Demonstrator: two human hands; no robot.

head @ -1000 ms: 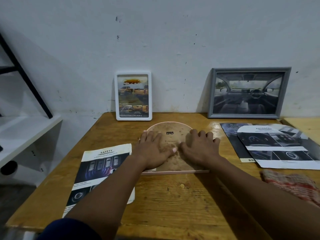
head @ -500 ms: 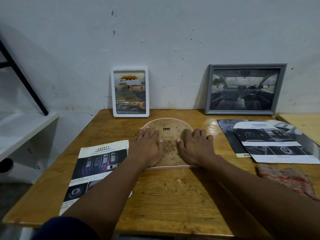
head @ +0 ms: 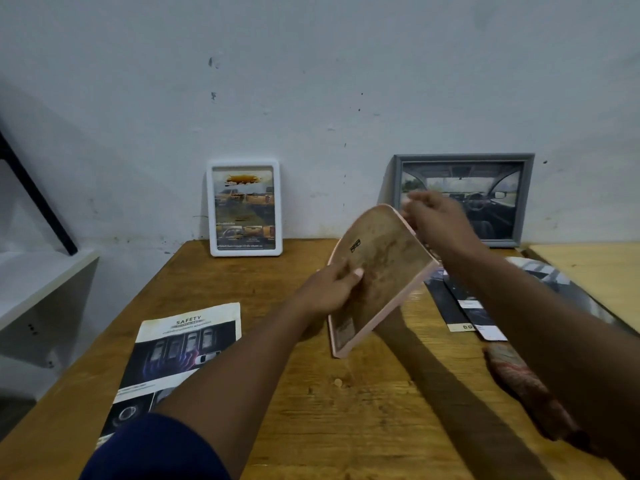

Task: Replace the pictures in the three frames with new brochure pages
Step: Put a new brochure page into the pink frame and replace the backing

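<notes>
An arch-topped pink frame [head: 381, 271] with its stained brown backing toward me is lifted and tilted above the wooden table [head: 346, 410]. My left hand [head: 329, 289] grips its left edge, thumb on the backing. My right hand [head: 440, 220] pinches its upper right rim. A white frame [head: 244, 207] with a truck picture and a grey frame [head: 464, 199] with a car-interior picture lean on the wall. A "SAFETY" brochure page [head: 180, 351] lies at the left; more brochure pages [head: 474, 313] lie at the right, partly under my right arm.
A reddish patterned cloth [head: 523, 386] lies at the right front of the table. A white shelf [head: 38, 282] with a black diagonal bar [head: 34, 195] stands to the left. A lighter wooden surface [head: 595, 275] adjoins the table at the right.
The pink frame lay flat, back up, with both my hands resting on it. Now both hands hold it, raised off the table and tilted upright.
</notes>
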